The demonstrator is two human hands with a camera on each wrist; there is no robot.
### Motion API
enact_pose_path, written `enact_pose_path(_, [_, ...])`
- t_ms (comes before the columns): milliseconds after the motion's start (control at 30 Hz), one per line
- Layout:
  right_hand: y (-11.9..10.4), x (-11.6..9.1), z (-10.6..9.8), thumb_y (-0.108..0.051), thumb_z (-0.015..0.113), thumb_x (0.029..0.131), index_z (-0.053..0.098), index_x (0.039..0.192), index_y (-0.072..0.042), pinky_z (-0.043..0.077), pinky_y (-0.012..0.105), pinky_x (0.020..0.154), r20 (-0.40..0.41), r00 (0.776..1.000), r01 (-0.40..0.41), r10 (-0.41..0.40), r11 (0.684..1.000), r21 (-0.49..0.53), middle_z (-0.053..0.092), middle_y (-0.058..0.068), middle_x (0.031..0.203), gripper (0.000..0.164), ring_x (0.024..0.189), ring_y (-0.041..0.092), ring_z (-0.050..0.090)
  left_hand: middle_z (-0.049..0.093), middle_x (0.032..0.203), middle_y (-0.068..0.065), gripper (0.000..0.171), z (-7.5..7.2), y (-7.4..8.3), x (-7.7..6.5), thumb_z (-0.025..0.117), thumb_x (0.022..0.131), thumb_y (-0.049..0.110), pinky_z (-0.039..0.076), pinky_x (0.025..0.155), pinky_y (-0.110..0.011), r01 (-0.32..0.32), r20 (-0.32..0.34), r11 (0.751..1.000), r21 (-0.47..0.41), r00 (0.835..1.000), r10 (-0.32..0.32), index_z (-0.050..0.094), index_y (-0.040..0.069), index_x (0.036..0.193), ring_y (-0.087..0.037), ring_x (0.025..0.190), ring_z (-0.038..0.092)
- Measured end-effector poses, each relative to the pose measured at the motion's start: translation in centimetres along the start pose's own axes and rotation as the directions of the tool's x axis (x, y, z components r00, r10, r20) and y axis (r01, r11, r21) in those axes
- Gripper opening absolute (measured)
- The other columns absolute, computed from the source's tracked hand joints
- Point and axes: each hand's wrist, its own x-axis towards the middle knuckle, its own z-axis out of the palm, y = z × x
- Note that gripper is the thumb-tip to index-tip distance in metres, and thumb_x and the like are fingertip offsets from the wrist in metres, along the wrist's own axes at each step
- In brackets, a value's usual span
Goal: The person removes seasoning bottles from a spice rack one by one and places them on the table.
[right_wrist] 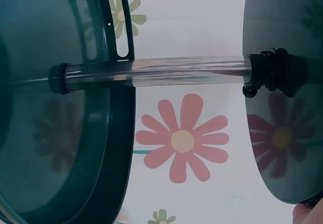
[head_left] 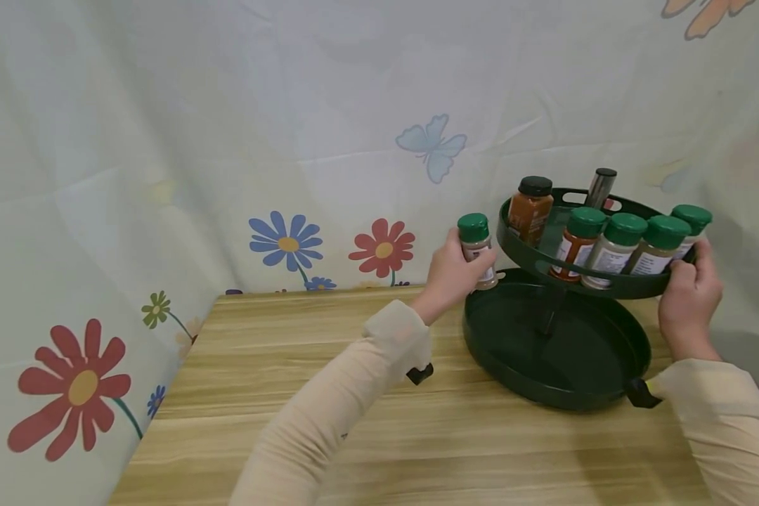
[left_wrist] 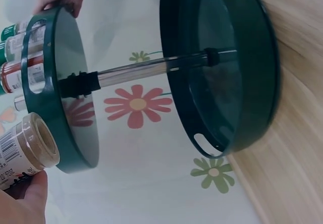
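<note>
My left hand grips a green-lidded spice jar just left of the upper tray of a dark green two-tier rack. The jar's pale base faces the left wrist camera. On the far right, my right hand holds the upper tray's rim, close to another green-lidded jar. Green-capped jars line the tray's front, among them one with red-orange contents. Toward its back left stands a black-capped brown jar. Only part of the right hand shows in the right wrist view.
Below is the lower tray, with no jars visible in it. A metal post joins both tiers. The rack stands on a wood-grain table, before a flower-printed curtain. Dark straps hang by both cuffs.
</note>
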Motion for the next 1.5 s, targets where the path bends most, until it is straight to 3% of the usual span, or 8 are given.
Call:
enact_pose_path(333, [-0.1, -0.1, 0.1, -0.015, 0.024, 0.091, 0.037, 0.135, -0.033, 0.020, 0.027, 0.108, 0.002, 1.000, 0.003, -0.003, 1.000, 0.010, 0.042, -0.004, 0.137, 0.049, 0.119, 0.006, 0.034, 0.059, 0.102, -0.003, 0.039, -1.3, -1.8, -0.9, 0.061, 0.082, 0.031, 0.050, 0.081, -0.037, 0.019, 0.043, 0.999, 0.037, 0.999, -0.021, 0.042, 0.012, 0.110, -0.014, 0.086, 0.057])
enact_pose_path(933, [-0.1, 0.0, 0.0, -0.017, 0.025, 0.092, 0.034, 0.137, -0.031, 0.016, 0.027, 0.109, 0.021, 1.000, -0.009, 0.009, 1.000, -0.001, 0.036, -0.004, 0.142, 0.048, 0.125, 0.003, 0.027, 0.059, 0.102, -0.004, 0.043, -4.1, -5.6, -2.7, 0.066, 0.079, 0.029, 0.049, 0.084, -0.042, 0.044, 0.111, 0.994, 0.102, 0.992, -0.056, 0.045, 0.012, 0.113, -0.017, 0.091, 0.056])
enact_pose_path(1500, [0.0, -0.1, 0.0, -0.016, 0.025, 0.092, 0.035, 0.136, -0.032, 0.018, 0.027, 0.109, 0.011, 1.000, -0.005, 0.005, 1.000, 0.006, 0.039, -0.004, 0.140, 0.048, 0.123, 0.005, 0.031, 0.059, 0.098, -0.005, 0.035, -6.3, -8.5, -4.6, 0.065, 0.081, 0.025, 0.050, 0.080, -0.042, 0.073, 0.187, 0.986, 0.148, 0.977, -0.100, 0.047, 0.011, 0.108, -0.018, 0.087, 0.057])
